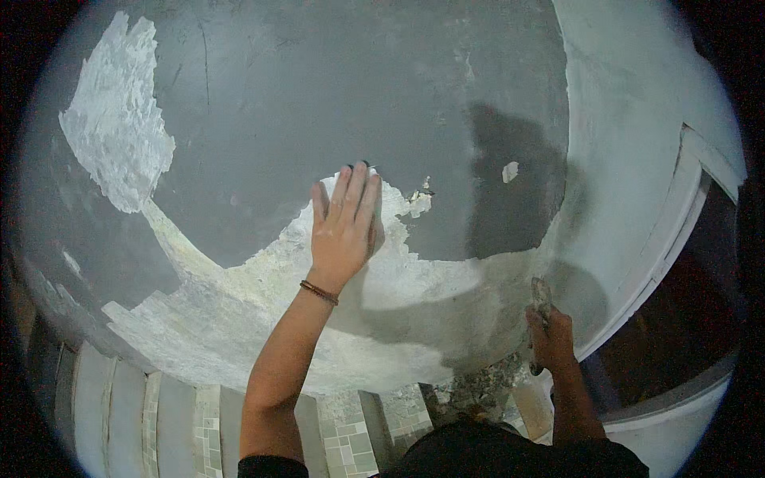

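My left hand (345, 215) lies against the wall with its fingers stretched out. Under it is the top of a bare, whitish patch (398, 291) where the grey paint (335, 95) is gone. A ragged paint edge runs around that patch, and loose flakes (419, 203) show just right of my fingers. Lower down at the right, my right hand (551, 338) is wrapped round a scraper (542, 296) caked with pale residue. The scraper points upward, apart from my left hand; my fingers hide part of it.
A second bare patch (123, 119) is at the upper left, and a small chip mark (510, 171) at the right. Tiled stair steps (351, 446) run along the lower left. Debris (482, 390) lies near my body. A white frame (665, 255) borders a dark opening at the right.
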Available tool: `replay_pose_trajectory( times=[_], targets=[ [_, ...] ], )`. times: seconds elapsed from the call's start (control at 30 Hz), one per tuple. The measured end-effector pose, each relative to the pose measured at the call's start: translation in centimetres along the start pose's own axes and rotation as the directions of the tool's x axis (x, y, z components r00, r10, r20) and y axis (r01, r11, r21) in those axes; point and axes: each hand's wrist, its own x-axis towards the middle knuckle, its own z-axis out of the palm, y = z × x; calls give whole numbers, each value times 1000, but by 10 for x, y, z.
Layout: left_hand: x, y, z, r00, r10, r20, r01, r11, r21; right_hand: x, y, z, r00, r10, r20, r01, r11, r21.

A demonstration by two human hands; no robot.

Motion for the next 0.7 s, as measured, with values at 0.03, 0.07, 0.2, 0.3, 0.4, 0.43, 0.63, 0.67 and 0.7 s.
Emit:
replay_pose_trajectory(
  times=[0.03,0.07,0.2,0.3,0.4,0.43,0.63,0.67,0.7],
  targets=[
    [4,1,-1,999,-38,14,39,998,-58,-3,2,-1,1000,-7,-4,7,1000,1],
    [8,2,-2,999,-37,-8,36,996,-81,-5,5,-2,998,-63,-27,62,998,-30],
    [23,4,-5,994,-7,-110,-3,996,-92,-13,13,-1,967,-238,-94,222,963,-154],
    [34,2,-7,986,47,-157,-64,993,-99,-14,15,-10,996,-85,-19,83,993,-87],
    [45,-3,-9,974,111,-200,-137,983,-121,-7,14,-16,1000,24,-3,-24,995,96],
    [49,-4,-9,971,136,-198,-163,978,-128,-3,14,-15,999,40,-20,-37,985,167],
    [59,-13,-14,949,224,-224,-259,955,-143,24,25,-3,990,-130,-59,131,991,21],
    [60,-13,-15,948,223,-227,-260,955,-145,28,28,-3,996,-88,-9,88,996,-21],
    [62,-13,-17,949,220,-226,-258,954,-151,31,29,-2,998,-43,38,45,997,-63]
  ],
)
